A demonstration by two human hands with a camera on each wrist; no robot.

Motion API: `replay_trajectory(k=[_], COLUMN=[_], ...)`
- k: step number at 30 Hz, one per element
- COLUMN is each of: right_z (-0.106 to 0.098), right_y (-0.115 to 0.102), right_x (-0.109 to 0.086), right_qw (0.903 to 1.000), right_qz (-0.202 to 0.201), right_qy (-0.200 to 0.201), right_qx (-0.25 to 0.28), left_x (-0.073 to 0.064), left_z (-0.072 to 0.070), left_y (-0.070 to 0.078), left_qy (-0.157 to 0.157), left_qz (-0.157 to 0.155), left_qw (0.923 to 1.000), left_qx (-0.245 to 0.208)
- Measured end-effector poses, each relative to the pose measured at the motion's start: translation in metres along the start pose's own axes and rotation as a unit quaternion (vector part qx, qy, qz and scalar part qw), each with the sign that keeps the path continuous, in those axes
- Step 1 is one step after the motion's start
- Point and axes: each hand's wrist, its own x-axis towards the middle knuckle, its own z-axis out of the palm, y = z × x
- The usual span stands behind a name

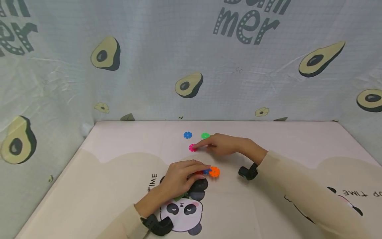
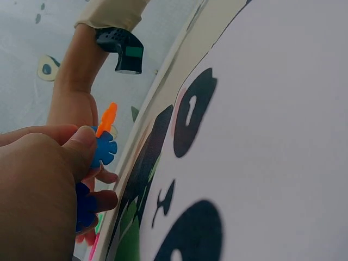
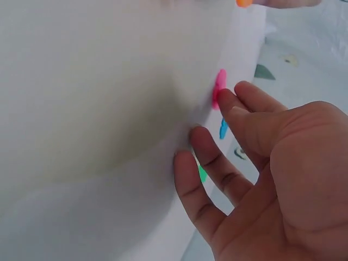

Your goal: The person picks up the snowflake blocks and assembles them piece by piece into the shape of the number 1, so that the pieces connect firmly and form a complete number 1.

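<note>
My left hand (image 1: 182, 176) pinches a small joined group of flower-shaped plastic discs between thumb and fingers. An orange disc (image 1: 214, 172) sticks out past the fingertips, set edge-on against a blue disc (image 2: 106, 149). A second dark blue disc (image 2: 85, 207) shows lower down in the left wrist view, partly hidden by the hand. Farther out, my right hand (image 1: 222, 144) reaches across the table with the index fingertip on a pink disc (image 1: 193, 147). Its other fingers are loosely bent in the right wrist view.
Behind the pink disc lie a loose blue disc (image 1: 187, 135) and a green disc (image 1: 205, 135), the latter right by the right hand. The pale tablecloth (image 1: 238, 212) carries a printed panda (image 1: 182, 215). An avocado-patterned curtain (image 1: 149, 83) hangs at the table's back edge.
</note>
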Motion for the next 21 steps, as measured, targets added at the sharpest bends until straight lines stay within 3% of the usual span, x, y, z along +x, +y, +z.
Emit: replay_trajectory(k=[3, 8, 14, 21], right_z=[-0.002, 0.005, 0.021, 0.024], right_y=[0.003, 0.003, 0.003, 0.0], right_x=[-0.005, 0.001, 0.016, 0.018], right_qw=[0.9996, 0.9952, 0.9858, 0.9867], right_qz=[-0.007, -0.033, -0.02, 0.029], right_qy=[0.016, 0.085, 0.162, 0.155], right_qx=[0.021, 0.036, 0.039, 0.037], left_x=[0.0, 0.0, -0.001, 0.0], left_z=[0.0, -0.001, 0.0, 0.0], left_y=[0.001, 0.0, 0.0, -0.001], left_qy=[-0.003, -0.006, -0.002, -0.001], left_qz=[-0.004, -0.014, -0.009, -0.006], left_qw=[1.0, 0.9999, 1.0, 1.0], left_qx=[0.0, -0.002, -0.004, -0.006])
